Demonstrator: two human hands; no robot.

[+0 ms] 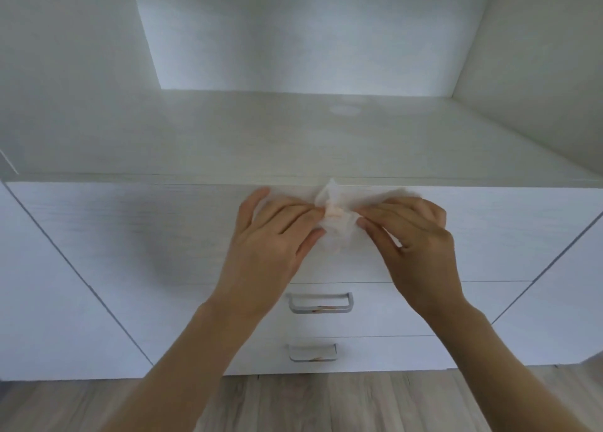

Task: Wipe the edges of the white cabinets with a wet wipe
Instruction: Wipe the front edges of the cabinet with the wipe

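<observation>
A crumpled white wet wipe [332,203] hangs between both hands in front of the top drawer of the white cabinet [130,222], just below its front top edge [195,181]. My left hand [274,232] pinches the wipe's left side between fingers and thumb. On the other side, my right hand [414,232] pinches it with curled fingers. Part of the wipe is hidden behind the fingers.
Below the hands are two more drawers with metal handles [320,302] [312,352]. The cabinet top [293,137] forms a recessed shelf with white side and back walls. White cabinet doors stand to the left and right. Wood-look floor [326,402] lies below.
</observation>
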